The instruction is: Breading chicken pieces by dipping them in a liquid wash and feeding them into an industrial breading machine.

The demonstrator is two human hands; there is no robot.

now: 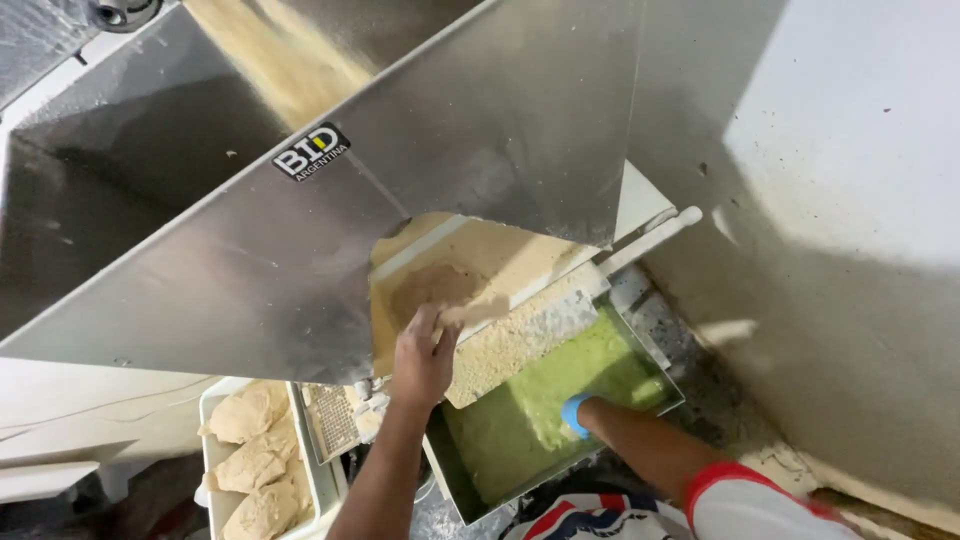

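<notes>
My left hand (424, 352) is bare and reaches up onto the bed of pale breadcrumbs (500, 335) under the steel hopper. Its fingertips rest at a darker brown patch (437, 286) in the crumbs. I see only the back of the hand, so its fingers are hidden. My right hand (575, 413) wears a blue glove and is dipped into thick green batter (545, 405) in a rectangular steel tub (447, 488). The batter covers most of the glove, hiding the fingers.
A large slanted stainless hopper (300, 230) fills the upper left, with crumbs on its inner wall. A white tray (212, 478) at the lower left holds several breaded cutlets (250, 460). A small metal grate (332, 420) lies beside it. A grey wall (850, 250) stands on the right.
</notes>
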